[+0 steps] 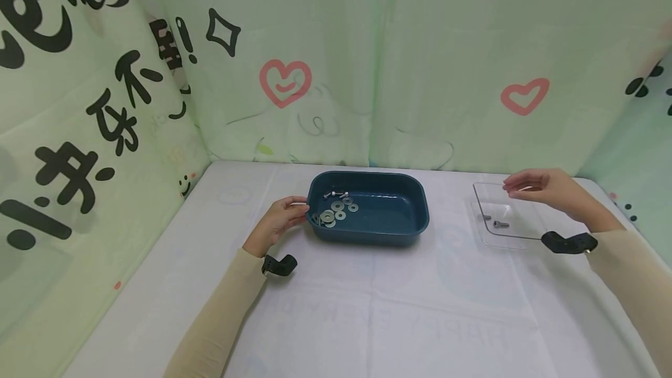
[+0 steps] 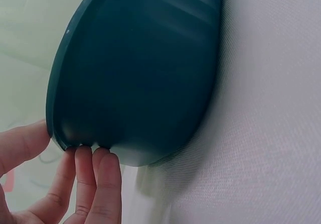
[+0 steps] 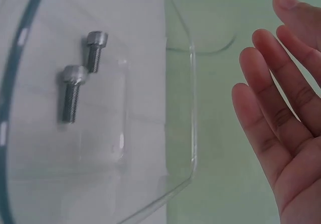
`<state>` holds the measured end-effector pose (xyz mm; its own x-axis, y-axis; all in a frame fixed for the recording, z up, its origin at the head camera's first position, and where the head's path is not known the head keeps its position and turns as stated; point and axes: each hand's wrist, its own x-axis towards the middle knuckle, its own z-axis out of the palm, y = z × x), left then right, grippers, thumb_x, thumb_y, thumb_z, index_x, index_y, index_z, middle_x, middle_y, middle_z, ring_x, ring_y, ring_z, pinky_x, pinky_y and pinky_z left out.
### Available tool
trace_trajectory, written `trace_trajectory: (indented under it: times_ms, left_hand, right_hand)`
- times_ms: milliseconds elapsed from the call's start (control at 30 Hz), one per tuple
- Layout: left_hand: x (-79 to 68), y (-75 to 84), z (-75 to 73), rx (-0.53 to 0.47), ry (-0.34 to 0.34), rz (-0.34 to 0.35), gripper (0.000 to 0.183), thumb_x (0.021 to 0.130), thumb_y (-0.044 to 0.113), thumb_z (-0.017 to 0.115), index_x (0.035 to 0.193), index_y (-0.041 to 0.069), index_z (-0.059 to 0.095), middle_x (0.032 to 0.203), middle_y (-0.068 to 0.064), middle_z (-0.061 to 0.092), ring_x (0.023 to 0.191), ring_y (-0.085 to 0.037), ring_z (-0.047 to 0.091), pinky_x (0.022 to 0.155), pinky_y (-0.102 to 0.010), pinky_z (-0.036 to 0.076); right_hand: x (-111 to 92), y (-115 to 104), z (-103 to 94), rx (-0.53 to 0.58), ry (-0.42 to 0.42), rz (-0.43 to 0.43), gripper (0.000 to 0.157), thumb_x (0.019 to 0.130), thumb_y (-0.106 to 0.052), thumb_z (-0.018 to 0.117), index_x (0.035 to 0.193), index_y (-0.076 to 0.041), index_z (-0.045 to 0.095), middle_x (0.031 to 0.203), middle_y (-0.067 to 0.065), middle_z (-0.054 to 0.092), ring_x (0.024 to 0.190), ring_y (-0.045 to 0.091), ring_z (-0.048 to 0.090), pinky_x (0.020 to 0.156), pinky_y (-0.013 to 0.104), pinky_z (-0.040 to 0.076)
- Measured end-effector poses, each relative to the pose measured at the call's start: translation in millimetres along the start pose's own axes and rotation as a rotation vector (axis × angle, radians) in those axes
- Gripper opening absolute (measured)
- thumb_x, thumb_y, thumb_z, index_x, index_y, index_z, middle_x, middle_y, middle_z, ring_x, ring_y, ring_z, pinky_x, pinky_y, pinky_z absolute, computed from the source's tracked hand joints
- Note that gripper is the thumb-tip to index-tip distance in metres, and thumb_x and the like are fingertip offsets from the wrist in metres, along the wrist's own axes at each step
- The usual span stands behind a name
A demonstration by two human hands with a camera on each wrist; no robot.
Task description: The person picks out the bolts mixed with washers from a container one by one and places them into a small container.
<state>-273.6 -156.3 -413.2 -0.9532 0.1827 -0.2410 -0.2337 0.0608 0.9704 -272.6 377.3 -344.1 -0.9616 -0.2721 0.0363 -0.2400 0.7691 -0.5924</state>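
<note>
My left hand [image 1: 278, 223] is at the left end of a dark blue tray [image 1: 367, 238], its thumb and fingertips pinching the rim. The left wrist view shows the thumb on one side of the edge and several fingers on the tray's outer wall [image 2: 135, 78]. Several flat washers [image 1: 338, 206] and small silver bolts [image 1: 336, 195] lie in the left part of the tray. On the right, my right hand [image 1: 551, 194] hovers over a clear plastic box [image 1: 525, 214], fingers loosely extended and holding nothing. Two socket-head bolts [image 3: 72, 93] lie inside the box.
A white cloth covers the table [image 1: 367, 308]. Pale green curtains [image 1: 420, 63] with printed hearts and lettering hang behind the table and along both sides. A black wrist camera [image 1: 280, 265] is on the left wrist, another [image 1: 569, 242] on the right.
</note>
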Motion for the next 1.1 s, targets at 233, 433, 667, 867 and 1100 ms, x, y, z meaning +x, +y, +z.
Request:
trace_trajectory:
  times_ms: [233,433,667,867,1100]
  left_hand:
    - [-0.5,-0.2,0.5,0.002,0.01,0.001,0.041,0.094,0.008,0.054,0.133,-0.003,0.045,0.129,-0.022,0.054,0.093,-0.008,0.061,0.103,-0.038,0.045]
    - [-0.4,0.0,0.9,0.001,0.016,-0.006,0.041,0.094,0.008,0.055,0.132,-0.003,0.046,0.126,-0.02,0.056,0.093,-0.009,0.062,0.103,-0.038,0.045]
    - [0.9,0.3,0.5,-0.006,0.027,-0.011,0.041,0.094,0.007,0.055,0.133,-0.002,0.046,0.126,-0.02,0.056,0.091,-0.008,0.062,0.103,-0.038,0.045]
    - [1.1,0.2,0.6,-0.008,0.021,-0.009,0.04,0.094,0.008,0.055,0.132,-0.002,0.046,0.125,-0.019,0.057,0.09,-0.007,0.062,0.103,-0.038,0.045]
    - [1.7,-0.2,0.2,0.003,0.024,-0.011,0.04,0.094,0.008,0.054,0.132,-0.002,0.046,0.128,-0.021,0.054,0.093,-0.008,0.061,0.104,-0.038,0.045]
  right_hand:
    - [18.1,-31.5,0.6,0.042,0.014,-0.019,0.037,0.085,-0.021,0.069,0.117,-0.003,0.062,0.096,-0.02,0.064,0.087,-0.008,0.059,0.073,0.009,0.049]
    - [36.2,-55.5,7.5,0.056,-0.004,-0.039,0.038,0.085,-0.024,0.07,0.116,-0.004,0.063,0.1,-0.007,0.067,0.086,-0.005,0.061,0.074,0.01,0.05]
    - [61.0,-84.2,19.9,0.08,-0.035,-0.07,0.037,0.086,-0.024,0.069,0.117,-0.005,0.063,0.106,0.006,0.068,0.089,-0.001,0.062,0.077,0.012,0.05]
    - [82.4,-108.8,34.8,0.115,-0.074,-0.131,0.032,0.084,-0.022,0.07,0.112,-0.005,0.066,0.106,0.009,0.068,0.096,0.019,0.065,0.077,0.017,0.053]
    - [107.3,-134.0,55.3,0.124,-0.13,-0.173,0.029,0.085,-0.018,0.069,0.11,-0.005,0.066,0.108,0.013,0.068,0.099,0.024,0.065,0.082,0.029,0.056]
